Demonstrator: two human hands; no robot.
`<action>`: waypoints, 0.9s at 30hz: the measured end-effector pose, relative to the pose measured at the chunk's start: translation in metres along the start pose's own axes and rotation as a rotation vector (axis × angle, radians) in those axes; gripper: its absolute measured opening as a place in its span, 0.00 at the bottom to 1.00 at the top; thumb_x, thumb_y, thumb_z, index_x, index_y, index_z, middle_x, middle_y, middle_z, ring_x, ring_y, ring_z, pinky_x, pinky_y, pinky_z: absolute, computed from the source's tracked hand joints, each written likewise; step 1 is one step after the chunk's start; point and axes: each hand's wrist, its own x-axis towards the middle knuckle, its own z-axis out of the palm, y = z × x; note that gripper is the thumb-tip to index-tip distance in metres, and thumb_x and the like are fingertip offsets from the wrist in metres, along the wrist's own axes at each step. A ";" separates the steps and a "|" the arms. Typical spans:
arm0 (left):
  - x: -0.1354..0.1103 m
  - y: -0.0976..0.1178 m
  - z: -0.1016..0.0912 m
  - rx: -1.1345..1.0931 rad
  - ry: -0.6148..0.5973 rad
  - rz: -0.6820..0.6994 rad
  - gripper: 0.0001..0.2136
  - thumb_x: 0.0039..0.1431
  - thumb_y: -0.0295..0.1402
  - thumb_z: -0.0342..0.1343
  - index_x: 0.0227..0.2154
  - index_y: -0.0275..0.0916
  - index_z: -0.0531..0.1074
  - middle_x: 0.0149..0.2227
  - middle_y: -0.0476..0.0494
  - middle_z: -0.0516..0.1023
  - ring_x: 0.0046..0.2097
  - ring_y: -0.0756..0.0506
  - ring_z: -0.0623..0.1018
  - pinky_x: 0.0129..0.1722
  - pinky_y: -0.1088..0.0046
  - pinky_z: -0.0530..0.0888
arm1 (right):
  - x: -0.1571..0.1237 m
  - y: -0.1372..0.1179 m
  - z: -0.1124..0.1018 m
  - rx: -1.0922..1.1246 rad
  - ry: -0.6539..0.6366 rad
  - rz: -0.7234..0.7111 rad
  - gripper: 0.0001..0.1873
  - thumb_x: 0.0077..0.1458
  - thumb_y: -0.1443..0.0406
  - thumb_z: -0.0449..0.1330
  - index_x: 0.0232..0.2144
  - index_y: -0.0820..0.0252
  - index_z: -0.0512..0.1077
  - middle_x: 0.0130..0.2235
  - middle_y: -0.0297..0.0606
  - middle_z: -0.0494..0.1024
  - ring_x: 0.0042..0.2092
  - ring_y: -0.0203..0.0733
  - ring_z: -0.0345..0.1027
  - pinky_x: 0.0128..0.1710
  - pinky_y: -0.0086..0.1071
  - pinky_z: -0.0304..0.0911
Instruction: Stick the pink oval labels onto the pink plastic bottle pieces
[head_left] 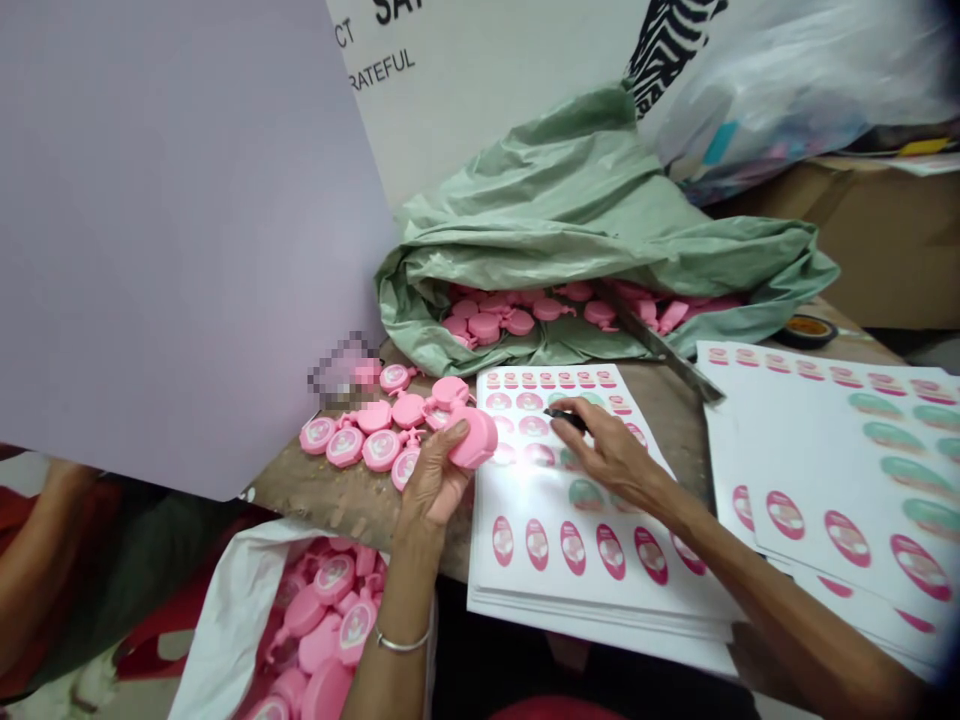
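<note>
Hands are working over a worn brown tabletop [330,495]. Left hand [431,485] is gripping a plain pink round case [474,438], held on edge above its thumb, broad face facing the right hand [607,455], which is pinching a small dark tool [566,418] against the sticker sheet [525,490]; a green bag [600,220] is gaping beyond both.

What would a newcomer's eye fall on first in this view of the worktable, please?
Pink dominates: at the centre the left hand grips a pink case, beside a cluster of labelled cases. To its right, the right hand pinches a small dark tool over a sticker sheet. Behind them, a crumpled green bag holds more pink pieces in its open mouth.
</note>
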 end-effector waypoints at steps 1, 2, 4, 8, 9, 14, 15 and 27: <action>0.003 -0.004 -0.001 0.001 0.021 -0.025 0.09 0.47 0.19 0.61 0.33 0.34 0.75 0.34 0.44 0.81 0.34 0.49 0.79 0.33 0.79 0.77 | -0.002 0.008 0.002 0.006 -0.004 0.058 0.15 0.63 0.55 0.47 0.41 0.57 0.69 0.37 0.40 0.77 0.37 0.43 0.69 0.37 0.37 0.60; 0.006 -0.009 -0.002 0.008 0.031 -0.043 0.09 0.47 0.19 0.61 0.33 0.33 0.75 0.35 0.43 0.80 0.35 0.49 0.79 0.35 0.78 0.77 | -0.004 0.016 0.005 -0.008 -0.003 0.094 0.14 0.63 0.57 0.47 0.37 0.56 0.69 0.34 0.38 0.76 0.34 0.42 0.68 0.36 0.36 0.59; 0.010 -0.022 -0.002 0.030 0.023 -0.056 0.11 0.47 0.21 0.62 0.35 0.33 0.74 0.38 0.41 0.80 0.39 0.47 0.79 0.38 0.73 0.78 | -0.008 0.026 0.013 -0.079 0.002 0.099 0.11 0.61 0.58 0.49 0.34 0.56 0.68 0.30 0.37 0.76 0.33 0.42 0.67 0.37 0.36 0.57; 0.013 -0.042 0.001 0.111 -0.077 -0.063 0.14 0.48 0.27 0.64 0.39 0.32 0.72 0.42 0.36 0.78 0.42 0.41 0.80 0.42 0.63 0.78 | -0.015 0.033 0.025 -0.234 0.017 0.019 0.09 0.59 0.60 0.52 0.34 0.57 0.70 0.30 0.37 0.76 0.34 0.43 0.67 0.38 0.36 0.53; 0.013 -0.044 0.001 0.155 -0.106 -0.059 0.16 0.49 0.30 0.64 0.41 0.32 0.71 0.42 0.35 0.78 0.41 0.41 0.80 0.41 0.62 0.78 | -0.016 0.033 0.026 -0.256 0.028 -0.001 0.09 0.59 0.61 0.52 0.34 0.58 0.70 0.30 0.37 0.76 0.35 0.43 0.67 0.38 0.36 0.52; 0.010 -0.042 0.002 0.320 -0.173 -0.004 0.20 0.53 0.37 0.61 0.47 0.37 0.66 0.40 0.38 0.78 0.35 0.43 0.81 0.34 0.64 0.79 | -0.020 0.033 0.027 -0.313 0.080 -0.072 0.09 0.59 0.62 0.54 0.31 0.59 0.71 0.30 0.38 0.76 0.35 0.43 0.66 0.39 0.36 0.49; 0.010 -0.042 0.002 0.328 -0.186 -0.002 0.19 0.53 0.36 0.61 0.46 0.38 0.66 0.39 0.40 0.77 0.35 0.44 0.81 0.34 0.65 0.79 | -0.020 0.033 0.027 -0.320 0.086 -0.077 0.09 0.59 0.62 0.54 0.31 0.59 0.71 0.30 0.38 0.76 0.35 0.42 0.66 0.38 0.36 0.49; 0.026 -0.060 -0.012 0.609 -0.154 0.192 0.24 0.50 0.43 0.63 0.46 0.37 0.67 0.41 0.38 0.75 0.31 0.47 0.78 0.28 0.70 0.79 | -0.018 0.033 0.024 -0.219 0.005 0.009 0.09 0.56 0.62 0.55 0.27 0.58 0.71 0.27 0.36 0.75 0.33 0.42 0.66 0.37 0.36 0.52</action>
